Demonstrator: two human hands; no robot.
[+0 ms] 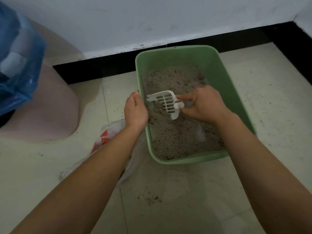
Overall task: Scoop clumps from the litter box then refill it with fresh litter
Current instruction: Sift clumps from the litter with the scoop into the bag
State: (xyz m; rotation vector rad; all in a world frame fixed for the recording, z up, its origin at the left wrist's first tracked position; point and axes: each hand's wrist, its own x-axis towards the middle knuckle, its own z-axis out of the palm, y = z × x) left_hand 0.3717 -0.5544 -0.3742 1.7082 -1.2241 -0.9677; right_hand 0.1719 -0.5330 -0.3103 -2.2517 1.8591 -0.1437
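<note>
A green litter box (224, 73) stands on the tiled floor by the wall, filled with grey litter (177, 132). My left hand (135, 108) grips the box's left rim, thumb over the edge. My right hand (204, 105) holds the handle of a white slotted scoop (166, 102) just above the litter in the middle of the box. The scoop's slotted face is turned up toward me. No clump shows in it.
A white plastic bag (108, 132) with red print lies on the floor left of the box, partly under my left forearm. A pink bin (50, 107) with a blue liner bag (18, 65) stands at the far left. Scattered litter grains (150, 198) dot the floor in front.
</note>
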